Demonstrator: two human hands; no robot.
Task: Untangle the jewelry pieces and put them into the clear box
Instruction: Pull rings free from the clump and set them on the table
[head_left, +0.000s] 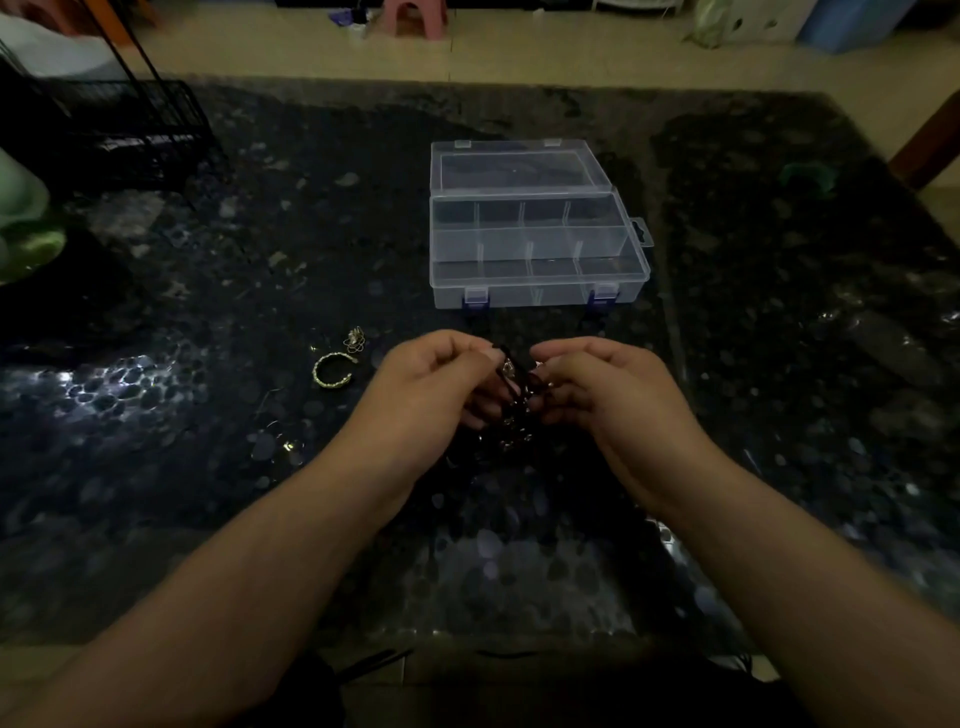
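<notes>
We hold the tangle (514, 400) up between both hands, above the dark table (779, 364) and just in front of the open box (535, 244). Our left hand (436, 384) pinches a dark cord near a small metal piece, fingers curled in; our right hand (608, 384) pinches the other side the same way. The box's compartments look empty. A bangle (332, 370) and a small charm (355, 338) lie loose on the table to the left.

The likely trouble: if we pull the two sides apart hard, the knot may tighten or a thin link may snap. The dim light makes the dark cord hard to follow, so we may tug the wrong loop. A freed piece could drop and vanish against the speckled tabletop.

We can read no brand, label or writing anywhere.
</notes>
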